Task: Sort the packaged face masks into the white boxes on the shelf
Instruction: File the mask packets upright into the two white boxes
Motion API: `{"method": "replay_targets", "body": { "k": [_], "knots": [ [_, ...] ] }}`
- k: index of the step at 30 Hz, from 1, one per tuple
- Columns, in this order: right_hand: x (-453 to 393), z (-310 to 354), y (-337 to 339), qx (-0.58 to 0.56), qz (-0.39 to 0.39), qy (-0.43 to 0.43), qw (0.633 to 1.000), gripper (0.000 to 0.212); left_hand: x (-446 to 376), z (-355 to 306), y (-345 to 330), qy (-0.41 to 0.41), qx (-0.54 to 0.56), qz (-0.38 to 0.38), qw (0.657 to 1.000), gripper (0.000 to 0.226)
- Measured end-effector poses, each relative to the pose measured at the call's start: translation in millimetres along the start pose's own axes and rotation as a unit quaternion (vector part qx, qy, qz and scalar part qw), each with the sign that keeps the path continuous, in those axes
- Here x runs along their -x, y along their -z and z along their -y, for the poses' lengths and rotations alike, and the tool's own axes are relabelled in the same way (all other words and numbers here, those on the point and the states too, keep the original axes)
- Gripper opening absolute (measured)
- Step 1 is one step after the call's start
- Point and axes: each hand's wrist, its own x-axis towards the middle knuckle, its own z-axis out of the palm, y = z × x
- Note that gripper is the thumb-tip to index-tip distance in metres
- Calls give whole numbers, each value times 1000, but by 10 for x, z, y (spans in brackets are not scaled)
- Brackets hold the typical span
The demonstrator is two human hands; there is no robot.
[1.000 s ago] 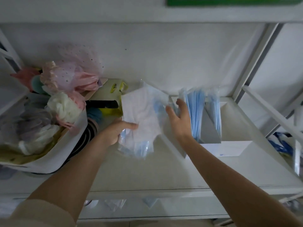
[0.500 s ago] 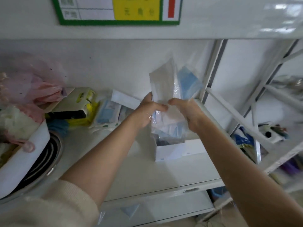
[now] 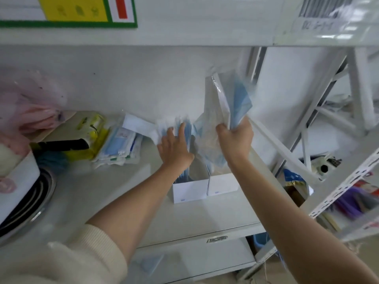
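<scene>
Right hand (image 3: 235, 140) is clamped around a bunch of packaged masks (image 3: 231, 99), fingers curled round the lower edge, packs fanned upward and held above the right white box (image 3: 222, 184). Clear film, blue masks inside; the bunch is motion-blurred, so I can't count it.

Left hand (image 3: 175, 149) has fingers straight, pressing flat against the masks standing in the left white box (image 3: 189, 190). Not gripping anything, as far as I can see. Looks like it's pushing the filed packs (image 3: 182, 128) aside to open a slot.

My read on the step: mid-insertion. One hand makes room, the other has the next batch ready. Next move calls for bringing the held bunch down edge-first into a gap and squaring it so the packs stand upright. Which box it's meant for I can't tell. Film is slippery and floppy, so I'd expect packs to splay or snag on the box rim if lowered at an angle.

Containers: the two boxes sit touching, side by side on the shelf (image 3: 123, 191), open tops. Left one holds a row of upright packs along its far side, near end looks unfilled. Right one has some film-wrapped packs in it, mostly hidden behind the right forearm.

More unsorted masks (image 3: 119, 147) lie in a loose stack on the shelf, left of the boxes, so I judge the task is partway done.
</scene>
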Motion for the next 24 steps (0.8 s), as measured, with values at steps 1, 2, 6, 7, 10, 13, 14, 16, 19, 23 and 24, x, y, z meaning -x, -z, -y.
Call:
{"method": "replay_targets", "body": {
  "k": [1,2,6,7,10,13,14,16,19,23,24],
  "knots": [
    [22,-5,-31,0,9,3,1000,29,-14,39,6,0,7,-3,1000,91],
    [40,-11,-66,7,22,6,1000,32,-27,80,31,1,29,-9,1000,86],
    [122,-30,-281,56,75,23,995,38,-79,259,152,4,93,-56,994,77],
    [142,-39,-343,72,80,24,994,39,-92,295,175,-2,97,-59,994,69],
    [174,-93,-543,131,92,50,986,44,-109,370,170,-34,64,-38,997,29],
    [155,-172,-705,176,63,75,979,54,-68,403,131,-40,50,-23,998,22],
    [146,-194,-746,180,50,78,979,56,-56,406,124,-48,51,-22,997,23],
    [166,-249,-829,182,58,77,979,63,-39,414,124,-66,44,-17,997,24],
    [321,-386,-932,227,129,78,962,62,-27,452,118,-89,7,-42,995,19],
    [437,-622,-936,326,234,34,915,41,-18,607,117,-135,2,-108,985,20],
    [415,-638,-911,333,233,4,913,39,-14,652,118,-159,5,-113,981,22]
  ]
}}
